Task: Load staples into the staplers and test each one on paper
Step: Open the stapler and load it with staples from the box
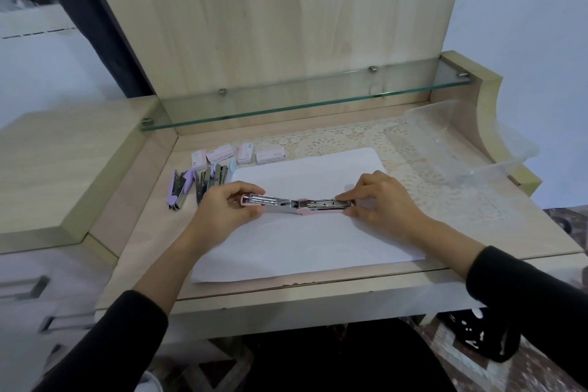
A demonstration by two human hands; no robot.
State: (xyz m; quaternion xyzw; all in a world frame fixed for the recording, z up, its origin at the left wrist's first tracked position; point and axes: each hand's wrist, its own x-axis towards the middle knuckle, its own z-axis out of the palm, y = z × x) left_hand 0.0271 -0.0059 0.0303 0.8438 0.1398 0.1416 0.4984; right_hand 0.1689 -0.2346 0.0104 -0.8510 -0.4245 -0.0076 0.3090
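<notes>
Head view: left hand [222,212], right hand [383,204] hold pink stapler [286,202], seemingly unfolded flat.

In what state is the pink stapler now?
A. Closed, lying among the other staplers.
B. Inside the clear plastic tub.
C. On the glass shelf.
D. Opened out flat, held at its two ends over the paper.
D: the pink stapler is folded out flat, the left hand holds one end and the right hand the other, over the white paper.
</notes>
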